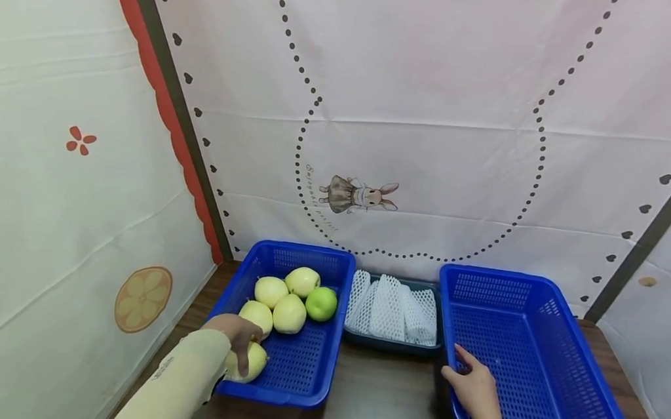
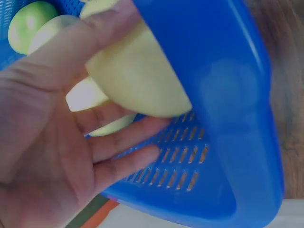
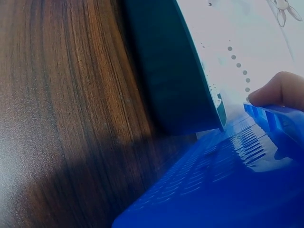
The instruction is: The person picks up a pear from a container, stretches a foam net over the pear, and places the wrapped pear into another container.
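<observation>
Inside the left blue basket (image 1: 329, 367), my left hand (image 1: 237, 336) holds a round, pale yellow pear (image 1: 249, 362) at the near left corner. The left wrist view shows the thumb along one side of that pear (image 2: 142, 76) and the other fingers reaching round beneath it; the basket wall (image 2: 213, 95) hides part of it. Several more pale yellow pears (image 1: 289, 314) and one green apple (image 1: 321, 304) lie farther back. My right hand (image 1: 475, 388) grips the left rim of the right blue basket (image 1: 536, 363), thumb outside and fingers inside.
Between the two baskets stands a dark green tray (image 1: 384, 345) with several white foam net sleeves (image 1: 389, 309). Everything rests on a brown wooden table (image 1: 380, 397). A white printed cloth (image 1: 435, 145) hangs behind and at both sides.
</observation>
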Motion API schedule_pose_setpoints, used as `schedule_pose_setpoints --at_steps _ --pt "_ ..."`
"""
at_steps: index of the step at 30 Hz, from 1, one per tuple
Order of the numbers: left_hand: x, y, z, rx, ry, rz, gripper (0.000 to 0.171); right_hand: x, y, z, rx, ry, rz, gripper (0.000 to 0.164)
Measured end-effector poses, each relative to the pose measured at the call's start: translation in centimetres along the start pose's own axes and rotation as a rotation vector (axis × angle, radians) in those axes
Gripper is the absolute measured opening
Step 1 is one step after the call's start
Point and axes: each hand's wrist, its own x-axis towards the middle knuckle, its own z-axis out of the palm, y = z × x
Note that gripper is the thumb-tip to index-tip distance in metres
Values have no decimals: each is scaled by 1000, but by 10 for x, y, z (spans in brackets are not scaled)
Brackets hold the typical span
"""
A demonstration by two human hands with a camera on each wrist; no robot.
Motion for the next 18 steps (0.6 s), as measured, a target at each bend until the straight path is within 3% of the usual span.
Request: schedule_pose_setpoints --at_steps 7,14,18 --pt "0 -9 -5 -278 -90 117 58 0 -2 1 1 -4 13 59" --pt "5 -7 3 -322 -36 220 50 0 -1 3 9 -16 16 59" --pt "9 -3 6 -372 16 269 59 0 -1 3 12 -16 7 60"
